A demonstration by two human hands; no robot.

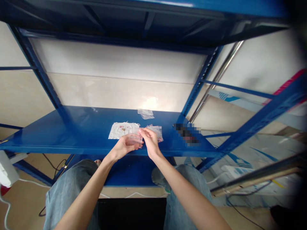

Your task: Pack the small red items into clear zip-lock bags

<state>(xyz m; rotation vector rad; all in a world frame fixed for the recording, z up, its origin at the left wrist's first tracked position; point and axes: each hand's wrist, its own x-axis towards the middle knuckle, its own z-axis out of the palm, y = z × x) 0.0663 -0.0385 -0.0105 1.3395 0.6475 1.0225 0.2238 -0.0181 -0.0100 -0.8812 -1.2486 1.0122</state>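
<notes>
Between both hands, above the front edge of the blue shelf, is a small clear plastic bag (134,138). My left hand (124,145) is closed on its lower left side. The fingers of my right hand (149,138) pinch its upper right edge. Just behind the bag lies a white cloth pouch (116,130) with a few tiny gold and reddish pieces (123,129) on it. Beside my right hand, partly hidden by it, are more clear bags (157,130) with small reddish contents.
Farther back on the blue shelf (79,127) lies another stack of clear bags (145,113). A blurred-out dark object (186,134) is at the right. An upper blue shelf (148,22) hangs overhead, and blue uprights (203,76) stand at the sides. Cables run along the floor.
</notes>
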